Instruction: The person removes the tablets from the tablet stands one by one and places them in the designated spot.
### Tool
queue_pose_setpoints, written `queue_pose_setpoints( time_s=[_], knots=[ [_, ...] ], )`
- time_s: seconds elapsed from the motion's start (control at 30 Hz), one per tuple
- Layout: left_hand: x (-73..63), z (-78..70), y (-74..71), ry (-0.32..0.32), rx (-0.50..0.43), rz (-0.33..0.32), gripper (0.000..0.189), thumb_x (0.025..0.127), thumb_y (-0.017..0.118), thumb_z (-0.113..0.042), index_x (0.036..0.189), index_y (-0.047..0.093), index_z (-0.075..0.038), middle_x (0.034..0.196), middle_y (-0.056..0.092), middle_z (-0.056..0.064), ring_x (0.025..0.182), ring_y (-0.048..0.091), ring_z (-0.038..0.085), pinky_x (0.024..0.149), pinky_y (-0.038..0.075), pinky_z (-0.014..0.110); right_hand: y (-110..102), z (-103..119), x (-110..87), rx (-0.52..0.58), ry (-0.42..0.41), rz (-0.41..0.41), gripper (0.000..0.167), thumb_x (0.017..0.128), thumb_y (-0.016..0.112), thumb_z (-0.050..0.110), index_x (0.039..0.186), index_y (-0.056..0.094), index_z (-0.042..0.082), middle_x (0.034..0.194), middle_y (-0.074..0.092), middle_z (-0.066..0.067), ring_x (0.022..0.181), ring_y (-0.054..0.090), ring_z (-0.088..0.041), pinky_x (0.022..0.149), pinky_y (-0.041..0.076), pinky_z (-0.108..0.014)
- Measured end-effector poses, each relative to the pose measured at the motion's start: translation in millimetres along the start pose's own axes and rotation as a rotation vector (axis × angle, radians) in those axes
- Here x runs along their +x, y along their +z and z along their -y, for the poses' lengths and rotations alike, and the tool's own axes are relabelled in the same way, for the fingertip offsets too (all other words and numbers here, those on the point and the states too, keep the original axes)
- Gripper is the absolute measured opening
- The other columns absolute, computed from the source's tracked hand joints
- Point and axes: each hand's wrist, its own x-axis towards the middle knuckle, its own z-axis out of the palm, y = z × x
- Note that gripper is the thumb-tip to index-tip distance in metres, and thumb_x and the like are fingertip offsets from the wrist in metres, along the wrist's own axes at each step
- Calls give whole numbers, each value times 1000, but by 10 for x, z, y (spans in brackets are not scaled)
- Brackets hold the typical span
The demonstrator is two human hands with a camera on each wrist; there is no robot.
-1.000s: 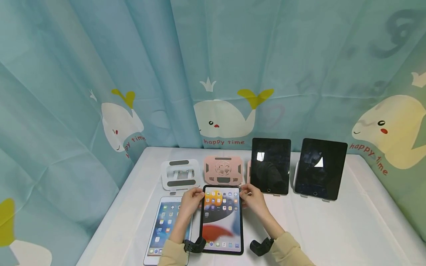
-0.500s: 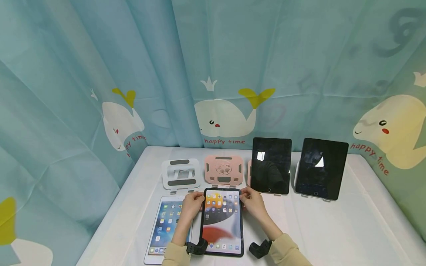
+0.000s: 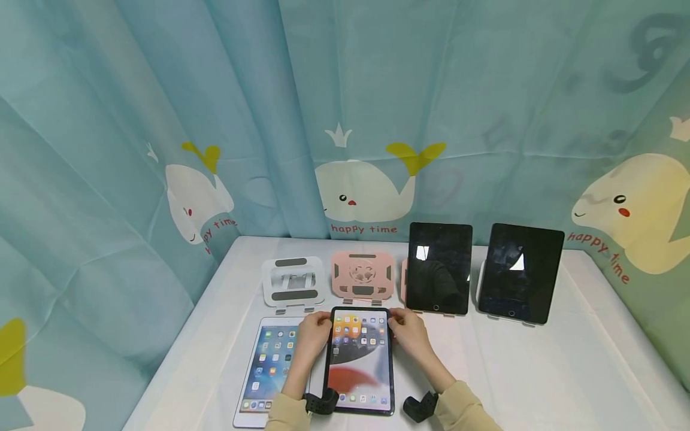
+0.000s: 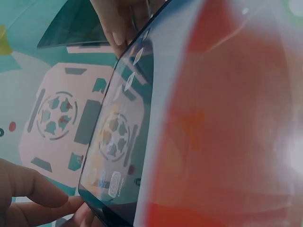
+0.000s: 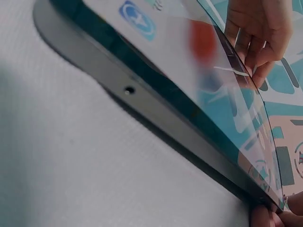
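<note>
A black-rimmed tablet (image 3: pixel 360 359) with a lit home screen slants in front of me at the near side of the table. My left hand (image 3: pixel 314 332) pinches its upper left edge, and my right hand (image 3: pixel 408 329) pinches the upper right edge. In the left wrist view, the thumb and fingers of the left hand (image 4: pixel 38 198) meet at a corner of the glass. Fingers of the right hand (image 5: pixel 270 217) sit at the far end of the rim in the right wrist view. Just beyond the tablet stands a pink tablet stand (image 3: pixel 341 272) with a football cutout.
A white tablet (image 3: pixel 269 374), screen lit, lies on the left, partly under my left forearm. Behind it is a white stand (image 3: pixel 266 281). Two dark tablets lean on stands at the back right, one in the middle (image 3: pixel 439 263) and one farther right (image 3: pixel 520 275). A curtain (image 3: pixel 259 120) hangs behind.
The top of the black-rimmed tablet and both hands have moved slightly toward me, baring the feet of the pink stand. Both hands keep their grip.
</note>
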Motion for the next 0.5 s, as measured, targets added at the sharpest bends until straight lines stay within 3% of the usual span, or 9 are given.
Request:
queue_pose_setpoints(
  time_s=[0.1, 0.23, 0.4, 0.5],
  knots=[
    [-10, -12, 17, 28, 25, -16, 28, 81, 53, -3, 100, 72, 5, 96, 71, 19, 88, 64, 29, 78, 52, 44, 9, 11, -13, -41, -20, -17, 29, 88, 57, 2, 113, 64, -11, 90, 63, -17, 65, 59, -13, 52, 54, -25],
    [-17, -28, 28, 63, 47, -22, 28, 79, 53, -1, 98, 72, 7, 92, 69, 20, 80, 60, 26, 69, 49, 38, 22, 19, -26, -131, -53, -50, 32, 86, 59, 5, 113, 65, -9, 89, 60, -15, 68, 56, -15, 54, 48, -23],
    [-25, -37, 42, 76, 76, -33, 25, 78, 55, 0, 96, 72, 7, 80, 62, 15, 70, 48, 20, 61, 41, 31, 38, 13, -27, -223, -81, -75, 33, 84, 62, 7, 114, 67, -7, 86, 58, -11, 71, 53, -17, 59, 38, -27],
    [-37, -34, 58, 75, 99, -51, 24, 77, 56, -1, 94, 72, 6, 77, 58, 12, 68, 46, 19, 60, 39, 32, 53, 8, -29, -237, -79, -63, 35, 84, 63, 9, 115, 66, -7, 87, 58, -10, 72, 53, -17, 59, 38, -27]
  ],
)
